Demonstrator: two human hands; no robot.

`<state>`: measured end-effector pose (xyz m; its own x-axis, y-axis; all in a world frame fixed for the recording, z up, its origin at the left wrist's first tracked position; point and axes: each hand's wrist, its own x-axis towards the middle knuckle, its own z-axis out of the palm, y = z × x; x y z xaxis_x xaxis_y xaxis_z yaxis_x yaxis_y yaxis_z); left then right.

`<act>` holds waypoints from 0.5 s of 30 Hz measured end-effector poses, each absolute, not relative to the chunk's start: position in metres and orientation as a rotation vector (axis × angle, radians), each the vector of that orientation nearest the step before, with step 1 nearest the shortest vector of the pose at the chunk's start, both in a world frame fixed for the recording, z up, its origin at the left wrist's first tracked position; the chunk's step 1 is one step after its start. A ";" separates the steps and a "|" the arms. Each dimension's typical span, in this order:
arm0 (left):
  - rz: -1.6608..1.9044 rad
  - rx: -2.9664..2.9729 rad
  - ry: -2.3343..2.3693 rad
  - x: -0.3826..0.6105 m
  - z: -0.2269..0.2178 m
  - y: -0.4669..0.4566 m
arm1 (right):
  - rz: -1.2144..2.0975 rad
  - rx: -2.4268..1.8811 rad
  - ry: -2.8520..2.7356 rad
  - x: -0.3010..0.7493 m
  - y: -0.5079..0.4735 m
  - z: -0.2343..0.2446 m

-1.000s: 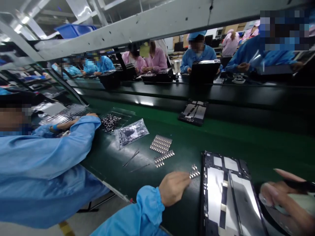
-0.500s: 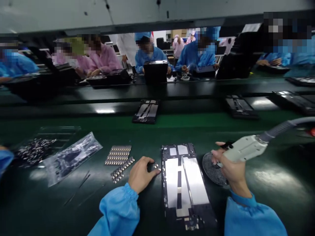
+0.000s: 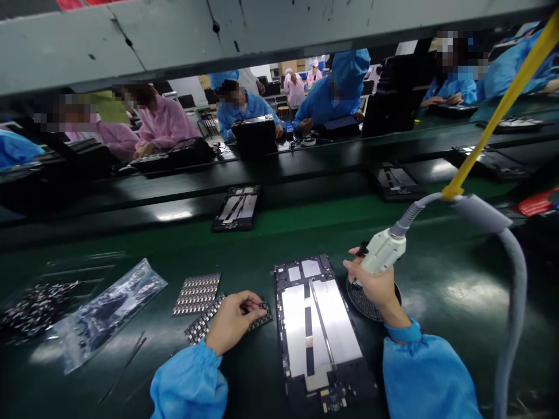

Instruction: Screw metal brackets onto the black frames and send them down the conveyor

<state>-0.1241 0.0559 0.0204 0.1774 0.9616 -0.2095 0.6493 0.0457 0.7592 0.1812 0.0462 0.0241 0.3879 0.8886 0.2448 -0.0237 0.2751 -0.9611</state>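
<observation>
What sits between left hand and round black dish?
Head view: a component strip in the left hand, then the flat black-and-silver device, before the dish.

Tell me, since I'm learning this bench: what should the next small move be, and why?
Probably, ease one piece off the dark strip with the left hand: it appears to pinch that strip, close beside the flat device, while the right hand holds the tool.

Bench top (image 3: 437, 256): dark green, glossy. Clock centred on opened device (image 3: 321, 331), lying flat. 2 o'clock, just beside: round mesh piece (image 3: 369, 304). 9: component strip (image 3: 197, 330), then clear bag (image 3: 114, 317), then heap of dark parts (image 3: 37, 308), apparently loose (blurred). Between 9 and 10: component sheet (image 3: 196, 295).
</observation>
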 end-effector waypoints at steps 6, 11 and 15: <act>0.514 1.638 1.578 -0.128 0.013 0.060 | 0.759 -1.131 -0.985 0.180 0.046 0.020; 0.466 1.712 1.630 -0.125 0.017 0.061 | 0.735 -1.157 -1.005 0.181 0.045 0.022; 0.357 1.890 1.759 -0.115 0.023 0.050 | 0.652 -1.238 -0.997 0.179 0.035 0.034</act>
<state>-0.1149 0.0505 0.0234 0.1178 0.9801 -0.1598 0.8404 -0.0127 0.5418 0.1791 0.0354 0.0345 0.4485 0.8550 0.2604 0.1041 0.2394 -0.9653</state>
